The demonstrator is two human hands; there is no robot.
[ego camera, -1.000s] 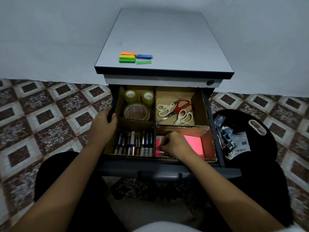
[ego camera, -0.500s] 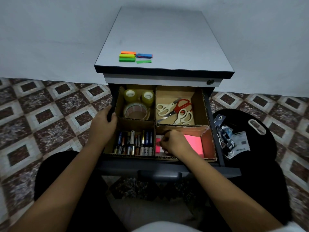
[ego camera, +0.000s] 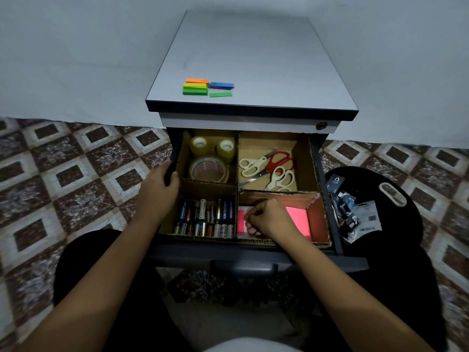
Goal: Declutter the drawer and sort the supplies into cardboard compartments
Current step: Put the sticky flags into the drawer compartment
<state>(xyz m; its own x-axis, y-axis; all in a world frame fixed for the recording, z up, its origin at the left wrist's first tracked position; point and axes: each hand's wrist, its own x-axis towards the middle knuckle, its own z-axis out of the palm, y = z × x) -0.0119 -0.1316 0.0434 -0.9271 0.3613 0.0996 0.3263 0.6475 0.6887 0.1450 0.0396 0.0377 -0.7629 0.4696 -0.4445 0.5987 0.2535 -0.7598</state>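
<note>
while the drawer (ego camera: 253, 255) is standing open under the grey tabletop (ego camera: 253, 59), the left grip (ego camera: 158, 189) is curling round its dark metal left wall, probably bracing it so nothing is sliding while the other hand is working. the right grip (ego camera: 269, 217) is reaching into the near right cardboard compartment (ego camera: 317, 219), with fingers bent and pinching a narrow pink pad (ego camera: 241, 221) that is lying against the middle divider, beside a wider pink pad (ego camera: 299, 217). it seems to be squaring the paper into that corner.

the dividers are showing as brown corrugated card with wavy cut edges. batteries (ego camera: 205, 219), small metal cylinders, are lying side by side in the near left cell. glossy tape rolls (ego camera: 208, 168) are sitting in the far left one, and scissors (ego camera: 269, 166) with smooth plastic handles and steel blades are overlapping in the far right. thin neon sticky flags (ego camera: 195, 87) are waiting flat on the smooth laminate, likely the last supplies needing a cell. crumpled packaging (ego camera: 360, 212) is piling on a round black seat at the right.
</note>
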